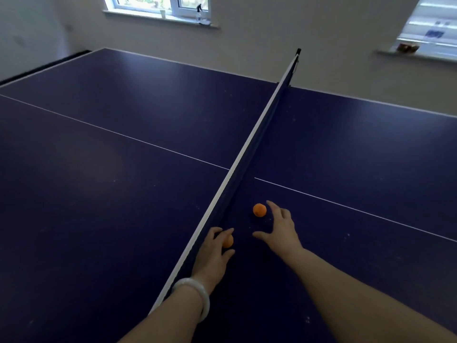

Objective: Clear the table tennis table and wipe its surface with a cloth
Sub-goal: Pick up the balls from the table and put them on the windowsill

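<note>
While the left hand (214, 251) curls its fingers (223, 235) round one orange ball (228, 241) low in the frame, beside the net (243, 167), the right hand (279, 230) spreads wide with its fingertips (270, 205) just beside a second orange ball (259, 210), not yet closed on it. Both balls sit against the net's right side, probably where they rolled to rest, so each hand takes the nearer one. A pale bangle (197, 297) circles the left wrist. Beyond, the dark blue table tennis table (111, 194) looks bare, with faint specks and a dull smear at left; no cloth is in sight. On the windowsill at the upper left stands a spray bottle (199, 12).
</note>
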